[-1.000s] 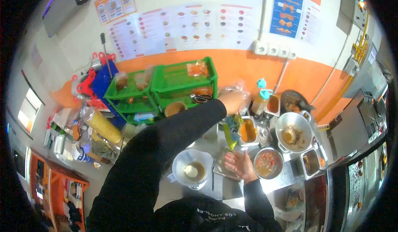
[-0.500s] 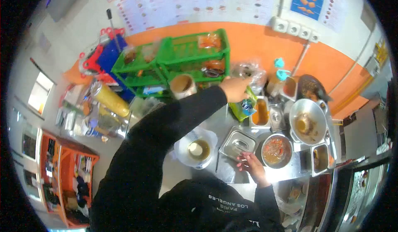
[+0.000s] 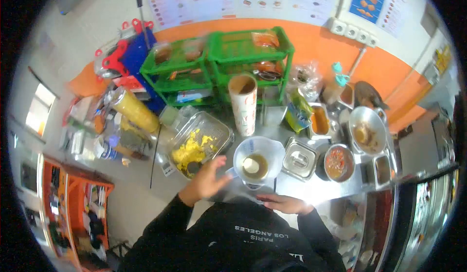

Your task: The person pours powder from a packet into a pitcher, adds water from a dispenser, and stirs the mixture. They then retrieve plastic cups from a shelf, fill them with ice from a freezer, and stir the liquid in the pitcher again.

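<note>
In the head view, the left hand [image 3: 206,180] hovers low and left of centre with fingers spread and nothing in it, just beside the white measuring jug [image 3: 258,161] and close to the near corner of the clear tray of yellow food [image 3: 198,144]. The right hand [image 3: 284,204] lies flat, palm down and released, on the steel counter [image 3: 311,187] at lower centre, just below the jug; it grasps nothing.

The jug stands at the centre of the frame and holds brownish liquid with a pale round lump in it. Right of it sits a lidded square steel container [image 3: 301,158], then a round bowl of red sauce [image 3: 340,162]. Above that bowl is a larger metal bowl [image 3: 368,135] with brown residue, and at the right edge a small rectangular pan [image 3: 382,170].

Above the jug a tall stack of paper cups [image 3: 243,104] stands upright. Right of it leans a green and yellow pouch [image 3: 297,111], beside a container of orange sauce [image 3: 320,121]. Green plastic racks [image 3: 219,70] fill the upper centre against the orange wall. At the left lies a sleeve of yellow items [image 3: 135,110] among clutter.
</note>
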Available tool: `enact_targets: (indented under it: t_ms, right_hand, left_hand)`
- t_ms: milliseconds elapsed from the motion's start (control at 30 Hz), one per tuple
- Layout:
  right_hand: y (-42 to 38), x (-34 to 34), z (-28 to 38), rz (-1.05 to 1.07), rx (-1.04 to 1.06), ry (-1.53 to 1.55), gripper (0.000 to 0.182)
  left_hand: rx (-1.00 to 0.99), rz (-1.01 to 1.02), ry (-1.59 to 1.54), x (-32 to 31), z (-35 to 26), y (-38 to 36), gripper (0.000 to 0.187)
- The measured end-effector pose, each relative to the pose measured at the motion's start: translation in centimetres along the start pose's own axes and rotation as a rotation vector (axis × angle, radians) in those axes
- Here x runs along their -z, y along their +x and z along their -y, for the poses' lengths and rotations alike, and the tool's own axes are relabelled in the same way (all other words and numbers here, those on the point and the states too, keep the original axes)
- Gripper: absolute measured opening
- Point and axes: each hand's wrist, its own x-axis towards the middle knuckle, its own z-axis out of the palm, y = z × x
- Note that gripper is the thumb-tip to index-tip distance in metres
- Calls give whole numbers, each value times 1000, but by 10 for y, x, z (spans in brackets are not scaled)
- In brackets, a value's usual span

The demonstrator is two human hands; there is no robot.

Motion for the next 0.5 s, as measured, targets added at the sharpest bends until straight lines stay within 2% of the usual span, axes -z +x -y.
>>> enact_targets:
  t_ms: [100,200,300,333,433,500]
  right_hand:
    - [15,-30,38,-133,-187,141,56]
    - [20,-76,21,-461,-186,395,50]
    - [1,-143,-24,-787,-258,644,48]
    - [-11,-173,-44,-884,-306,711,49]
    - [-62,-285,-108,-1160,-426,882,47]
    - [-97,-392,-156,-1460,-439,1164,44]
  left_hand:
    - [-138,177,189,-28,38,3,54]
    - [-160,-17,-275,-70,86,8,43]
    - [158,84,-529,-72,76,21,38]
    - [-40,-140,-543,-71,55,20,34]
    - [-118,20,-387,-67,44,11,31]
    - [-208,202,-455,-68,17,-13,26]
